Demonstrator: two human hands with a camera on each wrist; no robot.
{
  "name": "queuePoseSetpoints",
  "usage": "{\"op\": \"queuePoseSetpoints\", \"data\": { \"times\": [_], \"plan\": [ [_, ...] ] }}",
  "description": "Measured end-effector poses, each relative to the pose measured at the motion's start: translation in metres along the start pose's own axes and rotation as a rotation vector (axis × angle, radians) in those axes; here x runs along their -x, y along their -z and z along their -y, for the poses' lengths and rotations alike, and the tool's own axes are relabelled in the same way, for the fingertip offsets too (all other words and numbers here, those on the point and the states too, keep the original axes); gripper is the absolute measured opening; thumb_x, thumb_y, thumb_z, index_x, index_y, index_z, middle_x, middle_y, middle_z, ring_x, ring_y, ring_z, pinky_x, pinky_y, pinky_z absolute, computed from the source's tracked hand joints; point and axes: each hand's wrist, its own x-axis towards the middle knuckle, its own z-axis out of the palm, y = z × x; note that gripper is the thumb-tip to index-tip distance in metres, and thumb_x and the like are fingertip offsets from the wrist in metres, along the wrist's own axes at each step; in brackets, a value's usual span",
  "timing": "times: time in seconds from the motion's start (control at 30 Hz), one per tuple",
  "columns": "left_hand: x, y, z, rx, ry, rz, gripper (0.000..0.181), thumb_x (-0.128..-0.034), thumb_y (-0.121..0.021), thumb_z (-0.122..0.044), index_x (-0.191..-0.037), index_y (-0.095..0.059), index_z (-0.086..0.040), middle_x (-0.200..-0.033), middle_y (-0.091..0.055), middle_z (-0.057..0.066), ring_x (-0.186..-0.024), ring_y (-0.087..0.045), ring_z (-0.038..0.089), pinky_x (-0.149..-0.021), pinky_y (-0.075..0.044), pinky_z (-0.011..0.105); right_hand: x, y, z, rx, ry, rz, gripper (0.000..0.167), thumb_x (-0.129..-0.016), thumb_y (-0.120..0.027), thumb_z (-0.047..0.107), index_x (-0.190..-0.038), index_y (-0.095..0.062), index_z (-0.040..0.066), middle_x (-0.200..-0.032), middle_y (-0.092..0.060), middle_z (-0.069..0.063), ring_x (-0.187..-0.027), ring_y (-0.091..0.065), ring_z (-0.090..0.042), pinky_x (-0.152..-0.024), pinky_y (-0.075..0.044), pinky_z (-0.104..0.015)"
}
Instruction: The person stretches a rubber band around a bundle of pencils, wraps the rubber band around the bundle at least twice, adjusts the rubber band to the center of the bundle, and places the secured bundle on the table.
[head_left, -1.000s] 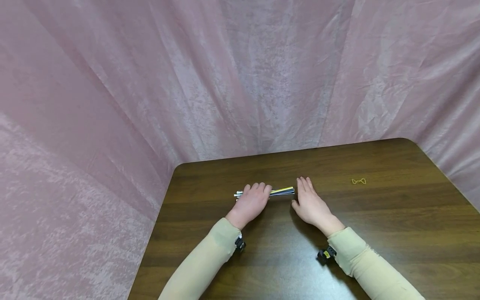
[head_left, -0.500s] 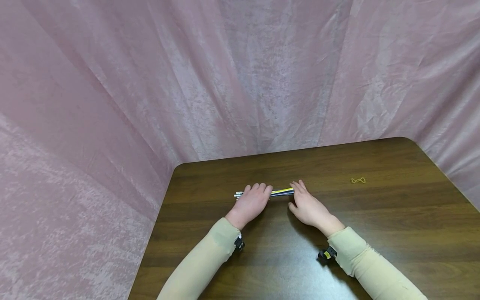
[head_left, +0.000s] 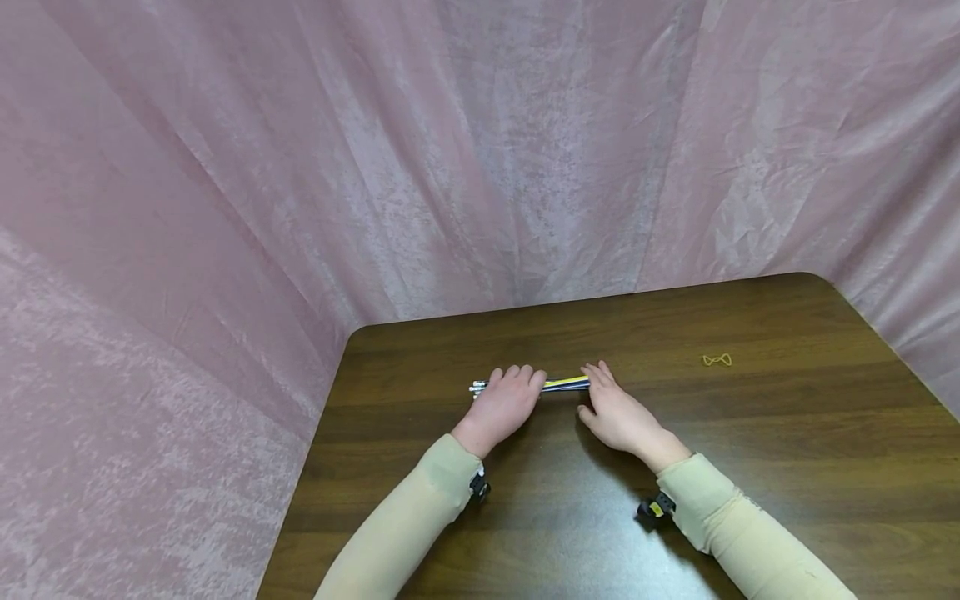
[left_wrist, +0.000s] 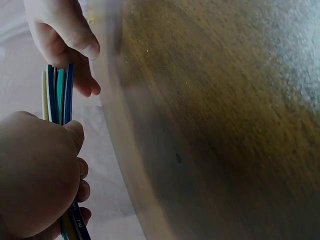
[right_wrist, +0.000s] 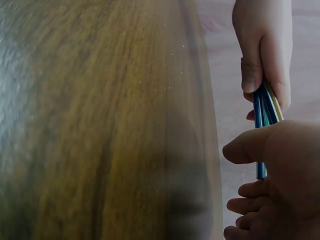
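I see the left hand [head_left: 502, 408] clamped round the pencils [head_left: 564, 384] over the table's [head_left: 765, 433] far side; right hand [head_left: 619, 414] unclenched at their right ends, contact unclear. I'd push squarely, left grip loose enough to level ends.

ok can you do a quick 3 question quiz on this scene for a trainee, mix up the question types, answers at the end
1. Multiple choice: which hand has its fingers wrapped round the bundle of sticks?
A) right hand
B) left hand
C) neither

2. True or false: in the head view, the yellow loop lies on the wooden table, farther right than the bundle of sticks.

3. Fill the gap: in the left wrist view, the bundle of sticks shows yellow, dark blue and ____.

Key: 1. B; 2. True; 3. green.
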Motion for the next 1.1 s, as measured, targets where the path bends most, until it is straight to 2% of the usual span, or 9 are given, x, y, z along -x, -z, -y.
{"op": "queuePoseSetpoints", "data": {
  "times": [0.2, 0.5, 0.67, 0.8, 1.1],
  "plan": [
    [0.000, -0.002, 0.000, -0.038, -0.009, -0.021, 0.015, -0.1150, -0.048, -0.014, -0.128, -0.056, -0.012, -0.108, -0.063, 0.002, -0.091, -0.060, 0.019, -0.076, -0.046, 0.036, 0.001, 0.003, -0.001, 0.003, 0.002, -0.055, 0.071, -0.101, -0.064, 0.009, -0.157, -0.030, -0.019, -0.162, -0.034, -0.038, -0.156, -0.023, -0.054, -0.123, -0.026, -0.061],
    [-0.002, -0.001, -0.001, -0.038, 0.001, -0.016, 0.021, -0.1147, -0.049, -0.014, -0.134, -0.056, -0.011, -0.113, -0.064, 0.003, -0.095, -0.061, 0.020, -0.078, -0.047, 0.037, 0.000, -0.001, 0.004, 0.053, 0.001, -0.054, 0.073, -0.099, -0.068, 0.010, -0.154, -0.031, -0.021, -0.161, -0.035, -0.040, -0.155, -0.024, -0.055, -0.123, -0.026, -0.059],
    [-0.003, 0.000, -0.002, -0.025, 0.006, -0.014, 0.020, -0.1147, -0.048, -0.013, -0.133, -0.056, -0.011, -0.113, -0.064, 0.003, -0.095, -0.060, 0.020, -0.077, -0.047, 0.037, 0.000, 0.000, 0.005, 0.109, 0.003, -0.121, 0.076, -0.098, -0.069, 0.010, -0.155, -0.030, -0.021, -0.161, -0.034, -0.041, -0.154, -0.026, -0.055, -0.123, -0.027, -0.059],
    [-0.004, 0.000, -0.003, -0.022, 0.009, -0.013, 0.020, -0.1149, -0.047, -0.013, -0.133, -0.056, -0.011, -0.113, -0.064, 0.003, -0.094, -0.060, 0.020, -0.077, -0.048, 0.037, -0.001, 0.001, 0.007, 0.102, 0.018, -0.157, 0.077, -0.097, -0.069, 0.009, -0.156, -0.028, -0.020, -0.162, -0.033, -0.040, -0.155, -0.025, -0.055, -0.122, -0.028, -0.059],
    [-0.005, 0.001, -0.006, -0.007, 0.011, -0.011, 0.021, -0.1142, -0.050, -0.013, -0.134, -0.056, -0.011, -0.114, -0.065, 0.003, -0.096, -0.060, 0.021, -0.078, -0.048, 0.038, 0.001, 0.001, 0.011, 0.050, 0.016, -0.085, 0.078, -0.099, -0.068, 0.010, -0.157, -0.025, -0.020, -0.164, -0.028, -0.040, -0.156, -0.021, -0.055, -0.122, -0.026, -0.060]
  ]
}}
